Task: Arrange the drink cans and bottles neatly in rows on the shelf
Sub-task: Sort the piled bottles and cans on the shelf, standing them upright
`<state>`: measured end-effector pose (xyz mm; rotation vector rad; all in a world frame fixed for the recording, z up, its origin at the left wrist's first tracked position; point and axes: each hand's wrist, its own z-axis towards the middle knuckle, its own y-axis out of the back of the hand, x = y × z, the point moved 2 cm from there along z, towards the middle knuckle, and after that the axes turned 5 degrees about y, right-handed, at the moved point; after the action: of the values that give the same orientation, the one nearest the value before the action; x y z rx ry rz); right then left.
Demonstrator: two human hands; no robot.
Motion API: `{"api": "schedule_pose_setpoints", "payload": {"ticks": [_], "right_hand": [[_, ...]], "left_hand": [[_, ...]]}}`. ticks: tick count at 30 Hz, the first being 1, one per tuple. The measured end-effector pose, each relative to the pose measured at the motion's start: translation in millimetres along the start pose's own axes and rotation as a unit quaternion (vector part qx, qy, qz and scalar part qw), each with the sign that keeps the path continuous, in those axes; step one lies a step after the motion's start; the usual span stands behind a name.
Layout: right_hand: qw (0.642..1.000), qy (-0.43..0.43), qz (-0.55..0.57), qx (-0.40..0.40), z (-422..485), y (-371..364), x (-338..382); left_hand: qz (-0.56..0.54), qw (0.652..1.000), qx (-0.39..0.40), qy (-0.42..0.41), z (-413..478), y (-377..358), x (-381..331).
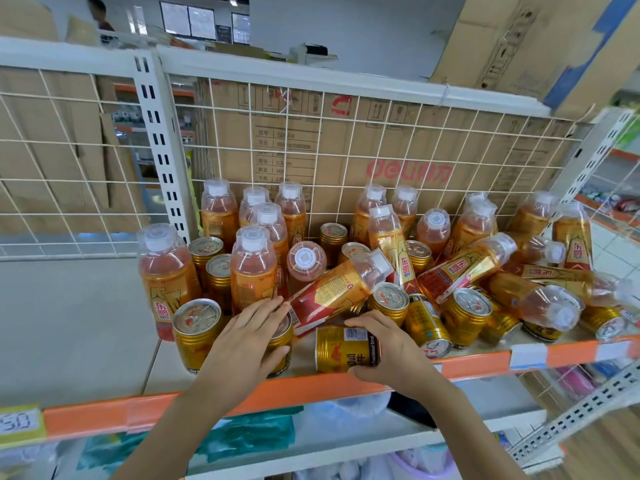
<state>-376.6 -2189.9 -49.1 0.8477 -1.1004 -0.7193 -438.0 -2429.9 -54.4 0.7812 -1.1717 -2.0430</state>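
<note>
The shelf (86,323) with an orange front strip holds several gold cans and orange drink bottles. My right hand (388,351) grips a gold can (343,349) lying on its side near the front edge. My left hand (247,336) rests over an upright gold can (281,344), fingers stretched across its top. Another upright can (195,332) stands just left of it. Upright bottles (252,265) and cans stand behind on the left. A tipped bottle (332,294) lies just beyond my hands. On the right, bottles and cans (465,315) lie jumbled.
A white wire grid (311,140) backs the shelf, with cardboard boxes behind it. A white slotted upright (157,147) stands at the back left. The shelf's left part is bare grey board. Bagged goods lie on the lower shelf (346,441). A person stands far off at top left.
</note>
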Motion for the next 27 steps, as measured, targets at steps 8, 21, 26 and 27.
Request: {"api": "schedule_pose_setpoints", "payload": {"ticks": [8, 21, 26, 27], "right_hand": [[0.982, -0.079, 0.161, -0.053, -11, 2, -7], [0.751, -0.211, 0.592, -0.204, -31, -24, -7], [0.697, -0.187, 0.663, -0.198, -29, -23, 8], [0.704, -0.183, 0.66, -0.189, -28, -22, 13]], "left_hand": [[-0.019, 0.999, -0.041, -0.008, -1, -3, 1], [-0.028, 0.999, -0.039, -0.007, 1, -5, 1], [-0.014, 0.998, -0.061, -0.008, 1, -5, 1], [-0.01, 0.998, -0.063, -0.008, 2, -4, 1]]}}
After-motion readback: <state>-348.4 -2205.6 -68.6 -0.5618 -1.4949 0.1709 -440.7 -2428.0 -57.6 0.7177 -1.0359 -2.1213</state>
